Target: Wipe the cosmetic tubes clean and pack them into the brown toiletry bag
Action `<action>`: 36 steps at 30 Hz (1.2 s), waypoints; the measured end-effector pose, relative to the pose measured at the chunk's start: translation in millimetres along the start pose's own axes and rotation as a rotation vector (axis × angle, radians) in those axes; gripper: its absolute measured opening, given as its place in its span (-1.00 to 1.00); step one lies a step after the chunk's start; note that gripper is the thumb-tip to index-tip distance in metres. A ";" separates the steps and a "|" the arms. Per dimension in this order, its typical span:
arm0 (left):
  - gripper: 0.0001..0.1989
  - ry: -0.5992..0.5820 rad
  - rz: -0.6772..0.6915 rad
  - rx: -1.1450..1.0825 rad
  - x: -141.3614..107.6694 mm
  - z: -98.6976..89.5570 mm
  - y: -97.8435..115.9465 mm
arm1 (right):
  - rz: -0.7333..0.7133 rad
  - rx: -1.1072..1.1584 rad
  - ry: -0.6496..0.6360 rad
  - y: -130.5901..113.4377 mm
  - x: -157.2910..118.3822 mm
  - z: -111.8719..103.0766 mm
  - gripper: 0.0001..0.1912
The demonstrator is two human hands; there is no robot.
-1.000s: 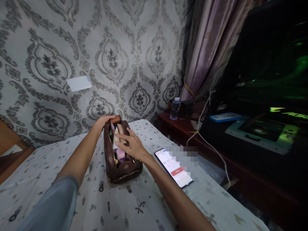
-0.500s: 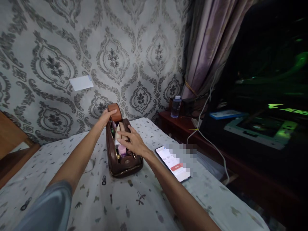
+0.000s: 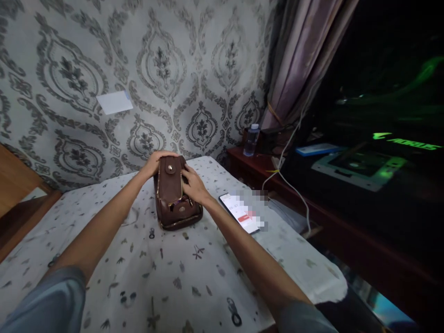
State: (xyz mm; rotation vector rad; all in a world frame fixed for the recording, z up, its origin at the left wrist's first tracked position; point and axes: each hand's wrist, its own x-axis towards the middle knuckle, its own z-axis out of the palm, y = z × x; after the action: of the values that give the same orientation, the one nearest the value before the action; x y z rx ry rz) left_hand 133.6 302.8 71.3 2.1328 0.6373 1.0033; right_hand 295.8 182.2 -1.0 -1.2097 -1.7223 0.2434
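Note:
A brown leather bag [image 3: 178,214] stands on the patterned bedsheet in front of me. Its flap [image 3: 170,182], with a round metal snap, lies over most of the opening; a narrow gap shows at the near end. My left hand [image 3: 157,162] grips the far left top of the bag, its fingers bent over the flap's far edge. At the right side, my right hand [image 3: 194,185] has its fingers closed on the bag's rim, the fingertips partly hidden by the flap. The bag's contents are mostly covered.
A lit phone [image 3: 239,212] lies on the bedsheet [image 3: 166,277] to the right of the bag. Beyond it, a water bottle [image 3: 251,140] stands on a dark red table [image 3: 239,162], where a white cable [image 3: 289,192] hangs down. A patterned wall rises behind the bed.
The flap, held up by my left hand before, has come down toward me over the opening. My right hand has moved from the contents to the bag's right side.

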 end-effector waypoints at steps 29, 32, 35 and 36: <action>-0.35 0.003 0.236 0.872 -153.6 68.5 47.8 | 0.170 0.395 0.234 -16.3 -45.0 -4.7 -0.37; -0.30 0.001 0.236 0.841 -154.4 68.4 46.7 | 0.199 0.293 0.262 -28.0 -57.6 2.7 -0.36; -0.22 -0.051 0.255 0.748 -157.6 61.7 50.6 | 0.183 0.059 0.285 -37.8 -71.9 19.2 -0.31; -0.23 -0.071 0.260 0.693 -158.1 57.7 52.2 | 0.179 0.005 0.292 -40.0 -75.3 24.3 -0.32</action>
State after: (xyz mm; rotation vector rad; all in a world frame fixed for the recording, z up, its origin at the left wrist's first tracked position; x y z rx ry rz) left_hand 95.1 142.1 10.0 2.9042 0.7632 0.9157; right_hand 254.1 110.7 -32.8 -1.3268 -1.3642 0.1673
